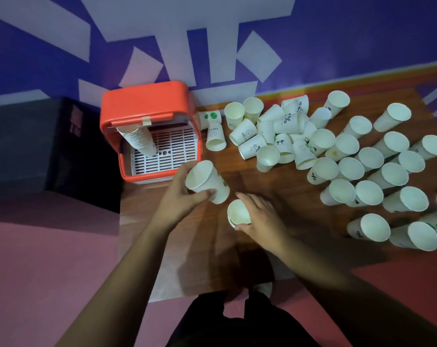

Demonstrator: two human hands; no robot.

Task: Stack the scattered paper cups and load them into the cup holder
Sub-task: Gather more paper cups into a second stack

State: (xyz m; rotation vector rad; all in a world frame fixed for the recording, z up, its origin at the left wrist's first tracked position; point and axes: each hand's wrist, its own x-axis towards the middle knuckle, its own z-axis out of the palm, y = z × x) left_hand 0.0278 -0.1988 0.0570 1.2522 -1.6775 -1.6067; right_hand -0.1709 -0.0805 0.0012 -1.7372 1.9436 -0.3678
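Your right hand (258, 219) sits nearest you, fingers wrapped around a paper cup (238, 213) on the wooden table (282, 196). Your left hand (184, 194) grips a second cup (207, 182), tilted, mouth toward you. Just beyond your left fingers stands the orange cup holder (147, 113), a nested stack (139, 141) leaning on its white grate. Right of your right fingers, scattered cups (347, 156) crowd the table, some upright, some toppled.

Table (275, 246) bare near; cups (337, 156) crowd right.
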